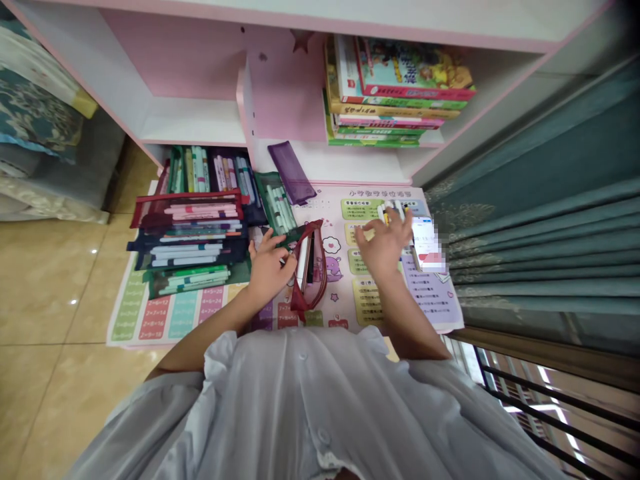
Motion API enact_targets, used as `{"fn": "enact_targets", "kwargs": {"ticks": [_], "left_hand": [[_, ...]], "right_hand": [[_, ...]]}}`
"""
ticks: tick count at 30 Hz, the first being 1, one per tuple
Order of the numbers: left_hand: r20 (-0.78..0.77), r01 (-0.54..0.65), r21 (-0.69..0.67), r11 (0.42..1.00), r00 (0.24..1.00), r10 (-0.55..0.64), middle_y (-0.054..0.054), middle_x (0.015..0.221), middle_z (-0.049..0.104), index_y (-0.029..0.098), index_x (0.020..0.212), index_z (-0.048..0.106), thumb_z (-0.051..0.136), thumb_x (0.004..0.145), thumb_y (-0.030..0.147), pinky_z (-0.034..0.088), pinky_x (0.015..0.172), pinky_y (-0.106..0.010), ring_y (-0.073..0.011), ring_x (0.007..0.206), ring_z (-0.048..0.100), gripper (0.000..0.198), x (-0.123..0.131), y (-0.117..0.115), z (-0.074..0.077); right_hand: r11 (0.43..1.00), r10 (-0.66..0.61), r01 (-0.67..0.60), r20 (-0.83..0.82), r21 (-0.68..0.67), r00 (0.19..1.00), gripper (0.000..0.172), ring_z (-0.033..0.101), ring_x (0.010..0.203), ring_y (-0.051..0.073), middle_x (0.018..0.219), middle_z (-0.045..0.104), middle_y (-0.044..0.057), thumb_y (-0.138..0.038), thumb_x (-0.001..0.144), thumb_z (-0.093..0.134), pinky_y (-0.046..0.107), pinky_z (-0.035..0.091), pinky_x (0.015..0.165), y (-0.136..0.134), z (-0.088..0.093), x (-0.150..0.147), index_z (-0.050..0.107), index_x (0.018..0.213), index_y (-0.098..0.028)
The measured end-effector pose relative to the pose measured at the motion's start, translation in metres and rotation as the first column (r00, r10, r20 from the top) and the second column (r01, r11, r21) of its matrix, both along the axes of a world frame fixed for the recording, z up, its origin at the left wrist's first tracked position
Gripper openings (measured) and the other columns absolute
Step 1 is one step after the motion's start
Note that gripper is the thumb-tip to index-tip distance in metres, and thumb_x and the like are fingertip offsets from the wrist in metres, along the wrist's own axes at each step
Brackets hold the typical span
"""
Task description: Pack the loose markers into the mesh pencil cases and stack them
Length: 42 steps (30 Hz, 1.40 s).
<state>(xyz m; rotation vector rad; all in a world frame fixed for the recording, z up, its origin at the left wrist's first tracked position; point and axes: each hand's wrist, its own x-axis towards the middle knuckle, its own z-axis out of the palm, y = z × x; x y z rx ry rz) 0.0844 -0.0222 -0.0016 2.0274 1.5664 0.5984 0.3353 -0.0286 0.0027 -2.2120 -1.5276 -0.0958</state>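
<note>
My left hand (270, 268) grips the rim of a red mesh pencil pouch (309, 270), which stands open with pens inside. My right hand (384, 243) is closed around several white markers (393, 213) with yellow parts, and the fingers hide much of them. Just right of that hand lies a smartphone (426, 243) with a lit, partly blurred screen. Both hands are above a pink printed chart (370, 303) on the floor. A green mesh pouch (276, 205) with pens lies beyond my left hand, and a purple pouch (291, 172) lies flat near the shelf.
Left of the chart, several pen-filled mesh pouches (187, 233) are stacked. A pink and white shelf unit (190, 120) holding books (395, 90) stands ahead. A teal curtain (540, 247) hangs right, above window bars (545, 413). Cushions (45, 127) sit on the left beside the tiled floor (50, 293).
</note>
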Motion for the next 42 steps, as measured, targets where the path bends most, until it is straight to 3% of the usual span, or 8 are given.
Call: {"fn": "enact_targets", "kwargs": {"ticks": [3, 6, 12, 21, 30, 34, 37, 42], "left_hand": [[0.012, -0.002, 0.005, 1.0, 1.0, 0.002, -0.005, 0.131, 0.068, 0.021, 0.059, 0.059, 0.058, 0.084, 0.024, 0.021, 0.117, -0.069, -0.0329, 0.143, 0.043, 0.025, 0.0, 0.0, 0.0], [0.016, -0.012, -0.001, 1.0, 1.0, 0.012, -0.005, 0.131, 0.068, 0.021, 0.059, 0.058, 0.058, 0.083, 0.024, 0.021, 0.117, -0.068, -0.0326, 0.143, 0.044, 0.025, 0.0, -0.001, 0.0], [-0.006, -0.009, -0.026, 1.0, 1.0, 0.009, -0.005, 0.132, 0.067, 0.021, 0.06, 0.059, 0.057, 0.084, 0.025, 0.02, 0.118, -0.067, -0.032, 0.144, 0.043, 0.025, 0.001, 0.0, 0.001], [-0.032, -0.002, -0.027, 1.0, 0.999, 0.001, -0.004, 0.133, 0.067, 0.021, 0.061, 0.061, 0.057, 0.085, 0.026, 0.022, 0.119, -0.065, -0.0317, 0.143, 0.043, 0.025, 0.0, 0.0, 0.001], [-0.022, -0.001, -0.03, 1.0, 1.0, 0.0, -0.006, 0.132, 0.067, 0.02, 0.06, 0.058, 0.058, 0.085, 0.024, 0.021, 0.118, -0.067, -0.0314, 0.144, 0.043, 0.025, 0.001, 0.0, 0.001], [-0.018, -0.001, -0.027, 1.0, 1.0, 0.0, -0.006, 0.132, 0.067, 0.021, 0.061, 0.061, 0.058, 0.084, 0.024, 0.022, 0.118, -0.066, -0.0316, 0.143, 0.043, 0.024, 0.001, 0.0, 0.001], [-0.011, -0.001, -0.033, 0.999, 1.0, 0.0, -0.006, 0.133, 0.067, 0.021, 0.061, 0.061, 0.057, 0.084, 0.024, 0.021, 0.118, -0.067, -0.032, 0.143, 0.043, 0.023, 0.001, 0.0, 0.002], [-0.011, -0.002, -0.031, 1.0, 1.0, 0.002, -0.006, 0.132, 0.068, 0.021, 0.06, 0.059, 0.058, 0.083, 0.023, 0.021, 0.117, -0.067, -0.0312, 0.144, 0.043, 0.023, 0.001, 0.001, 0.002]], "right_hand": [[0.976, -0.212, 0.214, 0.053, -0.048, 0.976, 0.023, 0.02, 0.149, 0.048, 0.149, 0.046, 0.019, -0.035, 0.083, 0.063, 0.074, 0.026, 0.109, 0.006, -0.008, 0.041, 0.07, 0.094, -0.016], [0.949, -0.286, 0.296, 0.099, -0.11, 0.953, 0.028, 0.017, 0.148, 0.05, 0.148, 0.045, 0.021, -0.035, 0.08, 0.064, 0.077, 0.022, 0.107, 0.008, -0.018, 0.065, 0.071, 0.098, -0.015], [0.907, -0.29, 0.313, 0.123, -0.282, 0.949, 0.042, 0.011, 0.149, 0.049, 0.153, 0.039, 0.024, -0.037, 0.082, 0.059, 0.079, 0.015, 0.109, 0.009, -0.021, 0.07, 0.068, 0.113, -0.011], [0.866, -0.307, 0.348, 0.167, -0.36, 0.937, 0.044, 0.018, 0.149, 0.045, 0.152, 0.043, 0.022, -0.038, 0.085, 0.057, 0.075, 0.02, 0.111, 0.009, -0.01, 0.068, 0.067, 0.119, -0.012], [0.902, -0.281, 0.311, 0.139, -0.3, 0.95, 0.035, 0.024, 0.146, 0.046, 0.145, 0.051, 0.021, -0.035, 0.08, 0.058, 0.077, 0.025, 0.107, 0.01, -0.013, 0.072, 0.072, 0.103, -0.014], [0.97, -0.199, 0.196, -0.006, -0.142, 0.98, 0.019, 0.028, 0.146, 0.045, 0.144, 0.054, 0.017, -0.032, 0.077, 0.06, 0.079, 0.025, 0.107, -0.003, -0.001, 0.048, 0.071, 0.078, -0.017], [0.999, 0.034, -0.036, -0.182, -0.009, 0.983, 0.016, 0.03, 0.147, 0.04, 0.145, 0.055, 0.013, -0.029, 0.077, 0.061, 0.074, 0.026, 0.112, -0.021, 0.009, 0.018, 0.064, 0.065, -0.018], [0.916, 0.395, -0.396, -0.345, 0.072, 0.852, 0.016, 0.03, 0.15, 0.037, 0.144, 0.058, 0.009, -0.023, 0.072, 0.064, 0.065, 0.026, 0.119, -0.045, 0.011, -0.033, 0.059, 0.058, -0.021]]}}
